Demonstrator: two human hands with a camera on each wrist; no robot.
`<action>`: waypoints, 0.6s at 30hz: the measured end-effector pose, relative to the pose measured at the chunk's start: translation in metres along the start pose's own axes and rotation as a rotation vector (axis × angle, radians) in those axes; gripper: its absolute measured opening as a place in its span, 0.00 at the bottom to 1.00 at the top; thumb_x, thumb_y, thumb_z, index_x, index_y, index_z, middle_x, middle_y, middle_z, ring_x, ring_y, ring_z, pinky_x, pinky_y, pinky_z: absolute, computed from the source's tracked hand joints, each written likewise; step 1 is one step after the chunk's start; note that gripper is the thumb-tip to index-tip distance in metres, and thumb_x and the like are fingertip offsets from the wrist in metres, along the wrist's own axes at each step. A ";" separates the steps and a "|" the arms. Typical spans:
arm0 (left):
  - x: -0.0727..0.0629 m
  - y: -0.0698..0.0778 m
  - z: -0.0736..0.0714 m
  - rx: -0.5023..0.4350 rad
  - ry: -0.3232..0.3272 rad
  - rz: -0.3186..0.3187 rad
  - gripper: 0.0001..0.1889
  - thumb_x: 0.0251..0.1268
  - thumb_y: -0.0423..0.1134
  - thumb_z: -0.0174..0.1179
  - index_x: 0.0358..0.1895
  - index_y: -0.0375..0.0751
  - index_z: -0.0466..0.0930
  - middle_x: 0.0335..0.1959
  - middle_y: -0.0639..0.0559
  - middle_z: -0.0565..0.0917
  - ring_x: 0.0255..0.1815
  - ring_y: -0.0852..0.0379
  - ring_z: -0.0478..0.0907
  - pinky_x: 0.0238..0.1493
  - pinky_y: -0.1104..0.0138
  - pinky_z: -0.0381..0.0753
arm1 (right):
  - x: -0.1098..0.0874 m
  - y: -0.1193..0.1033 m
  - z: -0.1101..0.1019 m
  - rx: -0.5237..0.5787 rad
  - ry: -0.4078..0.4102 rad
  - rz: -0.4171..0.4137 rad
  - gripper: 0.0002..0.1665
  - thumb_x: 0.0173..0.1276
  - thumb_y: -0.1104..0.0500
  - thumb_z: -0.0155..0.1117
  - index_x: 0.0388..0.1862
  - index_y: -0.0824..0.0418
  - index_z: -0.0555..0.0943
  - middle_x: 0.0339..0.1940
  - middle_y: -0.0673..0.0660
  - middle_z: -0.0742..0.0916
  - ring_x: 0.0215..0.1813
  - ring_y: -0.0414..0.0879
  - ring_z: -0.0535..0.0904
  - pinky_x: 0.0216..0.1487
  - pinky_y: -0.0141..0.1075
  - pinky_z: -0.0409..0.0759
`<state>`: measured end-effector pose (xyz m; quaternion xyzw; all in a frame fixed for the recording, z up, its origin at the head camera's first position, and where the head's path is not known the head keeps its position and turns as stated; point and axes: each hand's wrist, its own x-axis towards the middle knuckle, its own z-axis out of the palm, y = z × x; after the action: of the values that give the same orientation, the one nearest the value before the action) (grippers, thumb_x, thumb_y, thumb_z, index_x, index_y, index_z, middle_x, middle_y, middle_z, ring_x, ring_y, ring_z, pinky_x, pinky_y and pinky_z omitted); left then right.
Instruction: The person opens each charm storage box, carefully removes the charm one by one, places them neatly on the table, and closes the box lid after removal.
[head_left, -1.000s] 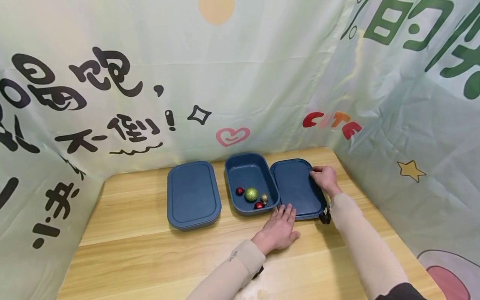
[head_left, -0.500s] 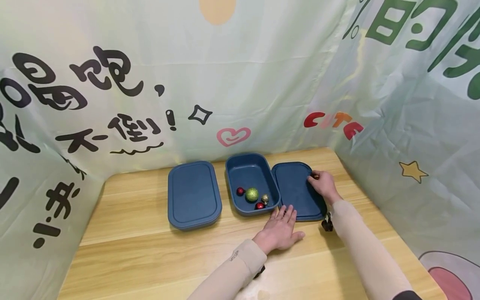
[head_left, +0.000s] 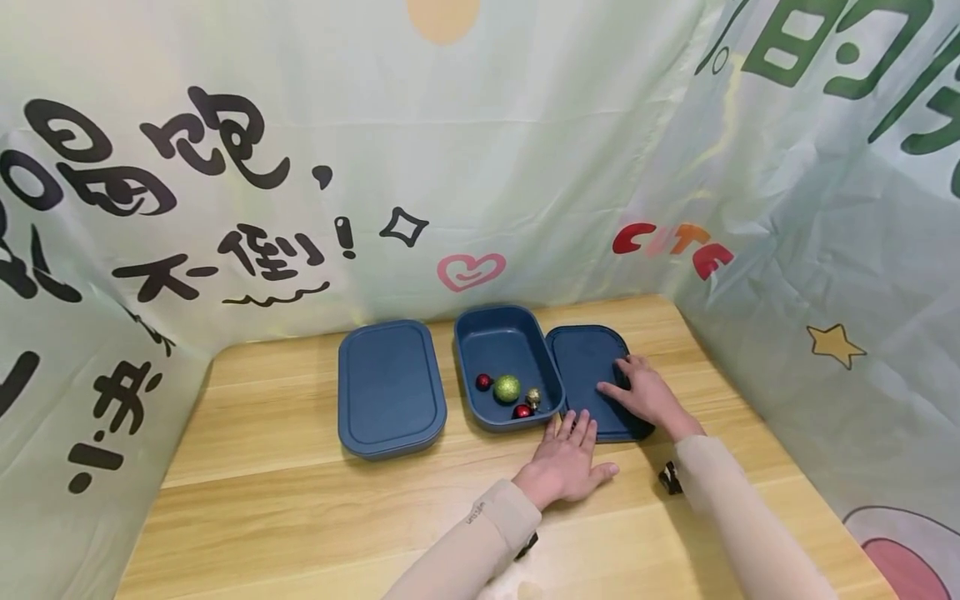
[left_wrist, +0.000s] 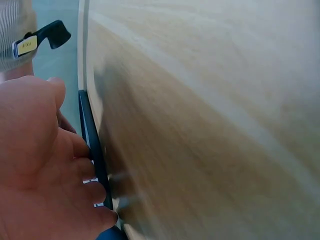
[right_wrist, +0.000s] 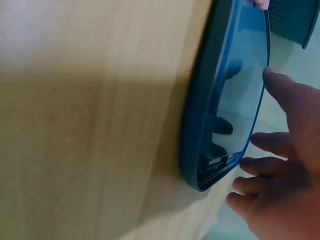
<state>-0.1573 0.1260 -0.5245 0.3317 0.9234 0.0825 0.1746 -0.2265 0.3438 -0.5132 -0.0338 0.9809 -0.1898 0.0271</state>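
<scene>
A blue lid (head_left: 588,358) lies on the table just right of an open blue container (head_left: 495,340). Inside the container sit a green glittery ball (head_left: 507,388), two small red balls (head_left: 483,382) and a small gold ball (head_left: 533,397). My left hand (head_left: 564,467) lies with straight fingers at the lid's near left corner. Over the lid's right part, my right hand (head_left: 651,396) has its fingers spread and grips nothing. In the right wrist view, the lid (right_wrist: 240,90) reflects those fingers on its shiny surface.
To the left stands a second blue container with its lid on (head_left: 392,387). The wooden table (head_left: 262,508) ends against a printed cloth backdrop (head_left: 360,158) at the back and sides. Dark devices sit at both wrists.
My right hand has let go of the lid's right edge and shifted over its surface. The lid's far edge has come down slightly. My left hand stays nearly in place.
</scene>
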 end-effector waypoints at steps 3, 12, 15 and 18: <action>0.001 0.001 0.001 -0.001 0.003 0.000 0.43 0.80 0.73 0.31 0.88 0.53 0.45 0.89 0.56 0.44 0.90 0.53 0.39 0.88 0.55 0.47 | -0.004 -0.001 0.001 -0.027 -0.048 0.005 0.48 0.79 0.44 0.63 0.75 0.84 0.65 0.76 0.86 0.65 0.77 0.82 0.60 0.76 0.71 0.61; 0.013 0.013 0.001 -0.031 0.032 -0.048 0.44 0.79 0.74 0.30 0.88 0.53 0.44 0.89 0.56 0.43 0.90 0.53 0.38 0.88 0.54 0.45 | 0.010 -0.002 -0.013 -0.123 -0.149 -0.039 0.44 0.80 0.49 0.64 0.71 0.87 0.66 0.72 0.88 0.68 0.75 0.84 0.62 0.74 0.70 0.65; 0.018 0.017 -0.001 -0.040 0.023 -0.080 0.45 0.78 0.76 0.29 0.88 0.53 0.43 0.89 0.56 0.42 0.90 0.54 0.37 0.88 0.55 0.43 | 0.017 -0.004 -0.018 -0.126 -0.189 -0.022 0.43 0.80 0.51 0.63 0.72 0.87 0.65 0.72 0.89 0.68 0.76 0.83 0.61 0.76 0.69 0.64; 0.022 0.018 -0.002 -0.037 0.025 -0.109 0.46 0.77 0.76 0.28 0.88 0.54 0.43 0.90 0.57 0.41 0.90 0.55 0.37 0.88 0.56 0.42 | 0.026 -0.004 -0.018 -0.111 -0.218 -0.005 0.43 0.81 0.52 0.62 0.73 0.87 0.64 0.74 0.89 0.65 0.77 0.83 0.59 0.77 0.69 0.62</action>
<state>-0.1635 0.1540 -0.5240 0.2764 0.9406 0.0939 0.1734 -0.2536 0.3448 -0.4957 -0.0583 0.9811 -0.1303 0.1310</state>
